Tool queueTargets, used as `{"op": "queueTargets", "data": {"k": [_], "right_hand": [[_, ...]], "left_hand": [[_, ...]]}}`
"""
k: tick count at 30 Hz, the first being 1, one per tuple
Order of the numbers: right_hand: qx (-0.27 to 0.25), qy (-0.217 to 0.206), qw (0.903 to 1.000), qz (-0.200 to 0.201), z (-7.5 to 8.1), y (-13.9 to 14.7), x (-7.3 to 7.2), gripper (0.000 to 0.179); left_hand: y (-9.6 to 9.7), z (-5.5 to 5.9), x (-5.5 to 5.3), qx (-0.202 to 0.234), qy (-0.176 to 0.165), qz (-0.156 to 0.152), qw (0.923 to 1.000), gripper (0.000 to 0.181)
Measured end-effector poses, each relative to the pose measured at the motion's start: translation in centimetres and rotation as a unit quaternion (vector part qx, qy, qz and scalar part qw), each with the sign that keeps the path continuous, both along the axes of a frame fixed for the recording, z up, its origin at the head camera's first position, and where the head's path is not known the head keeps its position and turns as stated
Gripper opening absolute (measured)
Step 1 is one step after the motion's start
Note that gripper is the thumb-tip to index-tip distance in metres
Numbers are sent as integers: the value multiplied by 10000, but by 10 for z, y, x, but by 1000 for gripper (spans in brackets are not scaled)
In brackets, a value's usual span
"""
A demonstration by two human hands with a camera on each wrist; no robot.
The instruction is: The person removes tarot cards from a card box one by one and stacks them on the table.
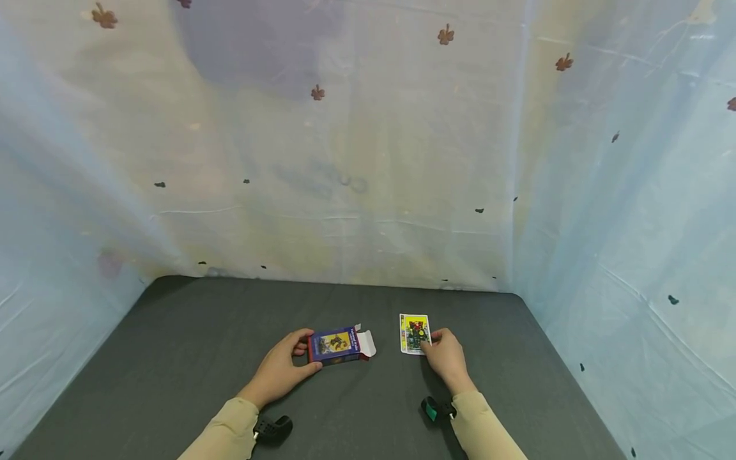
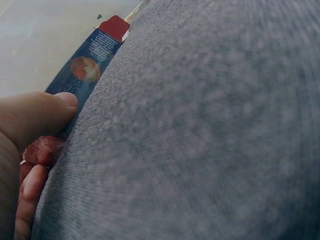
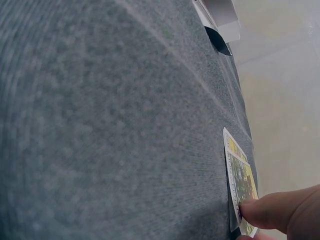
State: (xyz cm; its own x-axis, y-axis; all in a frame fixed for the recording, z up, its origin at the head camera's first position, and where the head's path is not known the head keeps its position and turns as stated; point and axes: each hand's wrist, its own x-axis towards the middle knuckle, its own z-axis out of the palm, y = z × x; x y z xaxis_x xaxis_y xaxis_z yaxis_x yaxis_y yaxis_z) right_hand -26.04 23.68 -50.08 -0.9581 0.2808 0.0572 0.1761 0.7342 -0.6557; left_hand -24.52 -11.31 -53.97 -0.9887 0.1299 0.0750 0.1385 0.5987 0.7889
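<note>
My left hand (image 1: 282, 370) grips the left end of a blue and red card box (image 1: 335, 344). In the left wrist view the thumb (image 2: 65, 102) presses on the box's narrow side (image 2: 87, 65), which bears white print and a round portrait. The box lies on the dark cloth, its white end flap (image 1: 366, 344) folded out toward the right. To the right of it, my right hand (image 1: 448, 359) pinches a picture card (image 1: 414, 333) at its lower right edge, thumb on the face. The card has a white border and a yellow picture; in the right wrist view a second edge shows behind it.
A dark grey cloth (image 1: 201, 358) covers the table. Translucent sheeting with small leaf shapes hangs behind the table (image 1: 356, 160) and along both sides. Black wrist devices sit under the left cuff (image 1: 273, 430) and the right cuff (image 1: 437, 409).
</note>
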Motion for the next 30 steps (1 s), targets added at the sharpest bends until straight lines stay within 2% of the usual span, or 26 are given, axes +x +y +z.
{"op": "queueTargets", "data": {"k": [30], "right_hand": [[114,-104,9999,28,-2,0,0,35]], "left_hand": [[1,-2,0,-46,80,49,9999,74]]}}
